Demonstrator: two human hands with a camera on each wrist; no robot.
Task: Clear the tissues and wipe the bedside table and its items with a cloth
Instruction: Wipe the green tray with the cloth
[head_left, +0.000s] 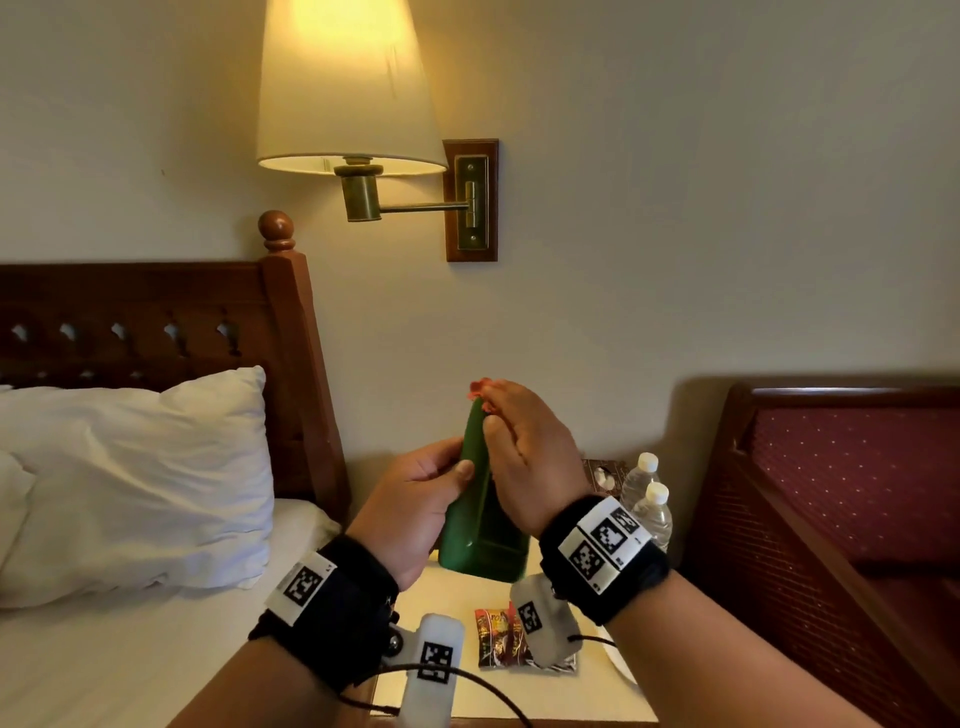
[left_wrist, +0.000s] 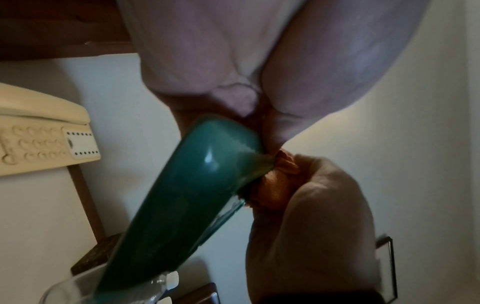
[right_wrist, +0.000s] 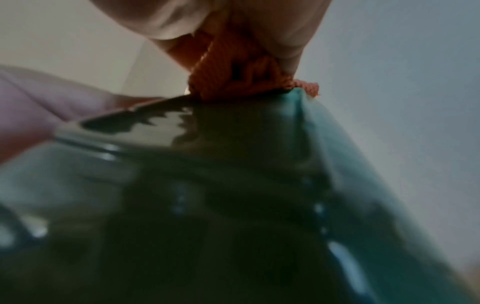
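Note:
A glossy green tray (head_left: 480, 519) stands on edge, lifted above the cream bedside table (head_left: 498, 691). My left hand (head_left: 415, 499) grips its left side, thumb across the front. My right hand (head_left: 524, 452) pinches a bunched orange cloth (head_left: 480, 389) against the tray's top corner. The left wrist view shows the green tray (left_wrist: 187, 205) with the orange cloth (left_wrist: 280, 179) pressed on its upper edge by the right hand (left_wrist: 311, 226). In the right wrist view the cloth (right_wrist: 233, 74) sits on the tray's rim (right_wrist: 259, 205). No tissues are visible.
Snack packets (head_left: 498, 642) lie on the table near its front. Two water bottles (head_left: 644, 499) stand at the back right. A cream telephone (left_wrist: 39, 139) is on the table. A wall lamp (head_left: 348, 88) hangs above; a pillow (head_left: 135, 478) lies left, a red upholstered headboard (head_left: 831, 493) stands right.

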